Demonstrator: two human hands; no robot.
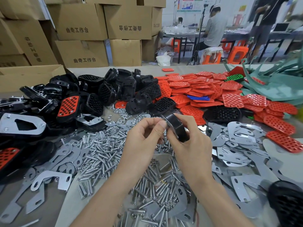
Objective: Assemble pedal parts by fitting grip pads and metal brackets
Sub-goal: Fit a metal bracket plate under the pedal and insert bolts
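My right hand grips a black pedal body edge-on above the middle of the table, with a metal bracket against its near face. My left hand has its fingers curled and its fingertips pinch at that bracket's edge; what it pinches is too small to tell. Below both hands lies a heap of silver bolts and nuts. Red grip pads are piled at the back right. Loose metal brackets are scattered at the right.
Black pedal bodies are heaped at the back left, some fitted with red pads. Bent metal brackets lie at the front left. Cardboard boxes are stacked behind. People stand and sit at far benches. Green sheet scraps lie at the far right.
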